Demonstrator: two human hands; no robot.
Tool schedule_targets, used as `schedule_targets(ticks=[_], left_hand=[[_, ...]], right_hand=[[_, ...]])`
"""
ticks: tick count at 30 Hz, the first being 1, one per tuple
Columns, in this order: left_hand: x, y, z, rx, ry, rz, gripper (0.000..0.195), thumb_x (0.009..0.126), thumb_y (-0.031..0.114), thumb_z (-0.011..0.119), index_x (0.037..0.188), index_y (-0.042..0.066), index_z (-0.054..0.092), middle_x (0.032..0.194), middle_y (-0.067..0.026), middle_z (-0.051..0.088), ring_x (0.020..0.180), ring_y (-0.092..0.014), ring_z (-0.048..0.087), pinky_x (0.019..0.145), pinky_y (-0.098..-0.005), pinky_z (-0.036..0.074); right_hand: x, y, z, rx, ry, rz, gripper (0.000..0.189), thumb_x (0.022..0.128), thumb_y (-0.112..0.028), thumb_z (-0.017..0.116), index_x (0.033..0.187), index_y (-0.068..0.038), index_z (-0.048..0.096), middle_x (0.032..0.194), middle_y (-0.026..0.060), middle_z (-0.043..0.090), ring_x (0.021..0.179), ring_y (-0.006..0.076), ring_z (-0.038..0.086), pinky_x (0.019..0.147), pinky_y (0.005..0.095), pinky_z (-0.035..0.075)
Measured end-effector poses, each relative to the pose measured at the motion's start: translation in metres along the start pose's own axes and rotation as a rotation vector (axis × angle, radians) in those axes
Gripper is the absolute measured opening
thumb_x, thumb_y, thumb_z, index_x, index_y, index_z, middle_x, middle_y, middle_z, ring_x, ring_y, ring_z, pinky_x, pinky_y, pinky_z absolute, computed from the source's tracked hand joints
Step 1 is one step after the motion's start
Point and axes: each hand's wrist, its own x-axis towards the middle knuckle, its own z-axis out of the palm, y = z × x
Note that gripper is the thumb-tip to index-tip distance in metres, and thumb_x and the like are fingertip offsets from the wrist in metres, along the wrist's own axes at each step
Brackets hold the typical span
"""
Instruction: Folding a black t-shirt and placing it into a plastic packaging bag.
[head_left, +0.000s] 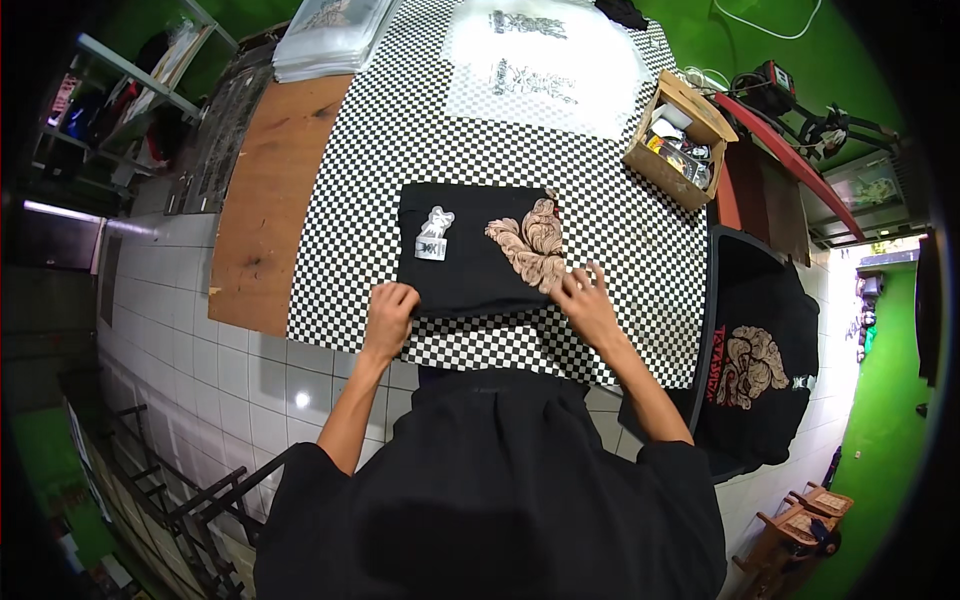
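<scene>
A folded black T-shirt (465, 277) lies flat before me on the checkered tablecloth (360, 262). Part of a tan swirling print (529, 244) shows on its right side, with a small bit of red at the edge. On its left half rests a white and silver tag or sticker (433, 234). My left hand (390, 319) grips the near left corner of the shirt. At the near right corner, my right hand (585, 304) pinches the fabric with thumb and finger, its other fingers raised.
Clear plastic bags (540, 97) with dark print lie at the far side. A stack of bagged items (330, 37) stands far left, by a bare wooden board (270, 202). An open cardboard box (667, 176) holds stickers. To the right, a dark bin (709, 315) carries black printed shirts (765, 375).
</scene>
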Motion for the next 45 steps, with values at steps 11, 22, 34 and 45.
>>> schedule_targets(ticks=[11,22,34,45], left_hand=[[-0.016,-0.004,-0.002,-0.012,-0.288,-0.029,0.025,0.073,-0.004,0.067,0.096,0.004,0.063,0.101,-0.0103,0.062,0.101,-0.032,0.058,0.09,-0.043,0.044],[0.106,-0.029,0.075,0.059,0.201,-0.258,0.036,0.079,0.019,0.081,0.109,0.004,0.067,0.107,-0.0103,0.064,0.105,-0.031,0.057,0.093,-0.0432,0.043],[0.087,-0.051,0.064,0.135,-0.046,-0.238,0.042,0.077,0.017,0.08,0.114,0.002,0.067,0.106,-0.0133,0.063,0.101,-0.031,0.056,0.093,-0.0453,0.041],[0.095,-0.045,0.059,0.076,-0.189,-0.293,0.042,0.075,0.012,0.081,0.114,0.002,0.068,0.106,-0.0145,0.063,0.1,-0.033,0.057,0.093,-0.0454,0.044]], right_hand=[[-0.027,-0.019,0.02,0.195,-0.158,0.015,0.029,0.087,-0.006,0.063,0.116,-0.007,0.059,0.12,0.0127,0.06,0.121,0.031,0.054,0.116,0.0545,0.028],[0.101,-0.026,0.078,0.412,0.125,0.18,0.059,0.099,-0.031,0.059,0.148,-0.003,0.044,0.154,0.018,0.042,0.145,0.0344,0.036,0.12,0.0486,0.028],[0.108,-0.034,0.106,0.313,0.056,0.33,0.067,0.098,-0.051,0.054,0.158,-0.03,0.035,0.166,0.0237,0.018,0.152,0.0487,0.015,0.121,0.0624,0.012],[0.11,-0.033,0.104,0.302,0.06,0.333,0.067,0.098,-0.051,0.054,0.158,-0.029,0.035,0.166,0.0234,0.019,0.152,0.0473,0.017,0.122,0.0617,0.013]])
